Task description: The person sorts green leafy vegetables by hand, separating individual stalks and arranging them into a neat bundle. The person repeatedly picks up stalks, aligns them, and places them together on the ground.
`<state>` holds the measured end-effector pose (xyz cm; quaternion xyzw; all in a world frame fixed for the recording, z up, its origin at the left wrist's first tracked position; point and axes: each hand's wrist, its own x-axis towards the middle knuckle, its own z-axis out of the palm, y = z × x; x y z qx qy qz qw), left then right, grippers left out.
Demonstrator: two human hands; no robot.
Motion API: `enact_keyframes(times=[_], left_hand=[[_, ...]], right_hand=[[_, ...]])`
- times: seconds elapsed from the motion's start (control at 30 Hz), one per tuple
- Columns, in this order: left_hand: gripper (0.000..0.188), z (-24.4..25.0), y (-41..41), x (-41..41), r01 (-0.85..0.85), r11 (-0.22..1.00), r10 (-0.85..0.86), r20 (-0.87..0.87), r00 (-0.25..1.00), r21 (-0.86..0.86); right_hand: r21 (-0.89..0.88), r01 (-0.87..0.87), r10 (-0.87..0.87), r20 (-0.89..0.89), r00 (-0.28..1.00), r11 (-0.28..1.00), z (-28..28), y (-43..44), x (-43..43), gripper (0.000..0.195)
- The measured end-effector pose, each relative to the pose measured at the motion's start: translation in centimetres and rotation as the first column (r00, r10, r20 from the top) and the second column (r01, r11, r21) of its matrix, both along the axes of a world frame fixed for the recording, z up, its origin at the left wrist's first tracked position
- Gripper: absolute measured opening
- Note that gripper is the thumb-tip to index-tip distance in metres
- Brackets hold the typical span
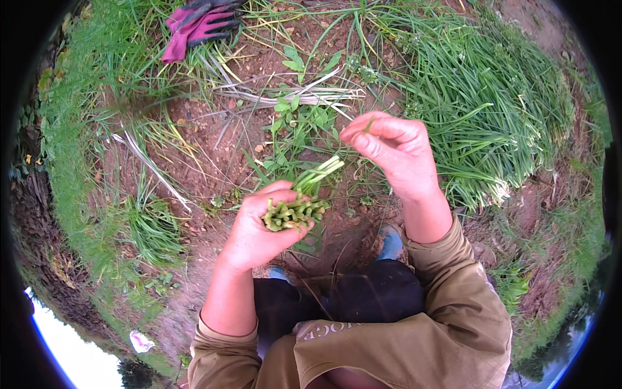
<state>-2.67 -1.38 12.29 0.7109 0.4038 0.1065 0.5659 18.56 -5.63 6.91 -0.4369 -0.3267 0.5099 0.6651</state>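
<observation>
My left hand (260, 226) is wrapped around a bunch of green stems (294, 214), with their cut ends facing up towards me. A few paler stalks (318, 172) stick out of that bunch to the upper right. Higher and to the right, my right hand (393, 148) pinches a thin green scrap of leaf (369, 125) between thumb and forefinger, apart from the bunch. Beyond the right hand lies a large heap of cut, flat-leaved greens (486, 112) that look like garlic chives, their pale ends towards the lower right.
Dry pale straw strips (306, 96) lie on the reddish soil (194, 126) ahead. A pink and black work glove (199, 29) rests on grass at the top left. At left is a smaller clump of greens (153, 228). Blue shoes (390, 243) show below my hands.
</observation>
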Motion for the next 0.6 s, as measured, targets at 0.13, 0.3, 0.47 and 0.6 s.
enact_keyframes(times=[0.13, 0.3, 0.47, 0.6], left_hand=[[0.028, 0.3, 0.6, -0.7, -0.127, 0.913, 0.172, 0.084, 0.981, -0.389], [0.024, 0.2, 0.7, -1.0, -0.104, 0.817, 0.301, 0.265, 0.916, -0.568], [0.024, -0.1, 0.8, -1.3, -0.077, 0.781, 0.342, 0.322, 0.883, -0.620], [0.023, 0.1, 0.9, -1.1, -0.082, 0.786, 0.335, 0.309, 0.890, -0.613]], right_hand=[[-0.096, 0.058, -0.053, 0.050, 0.997, 0.994, -3.3, 1.0, 2.3, 0.010], [-0.145, 0.168, 0.079, 0.934, 0.348, 0.975, -3.8, -0.1, 0.7, 0.033], [-0.026, 0.120, -0.057, 0.769, 0.637, 0.992, -1.7, 0.4, 1.0, 0.022], [0.084, 0.062, -0.095, 0.477, 0.874, 0.995, -1.3, 0.9, 0.5, 0.019]])
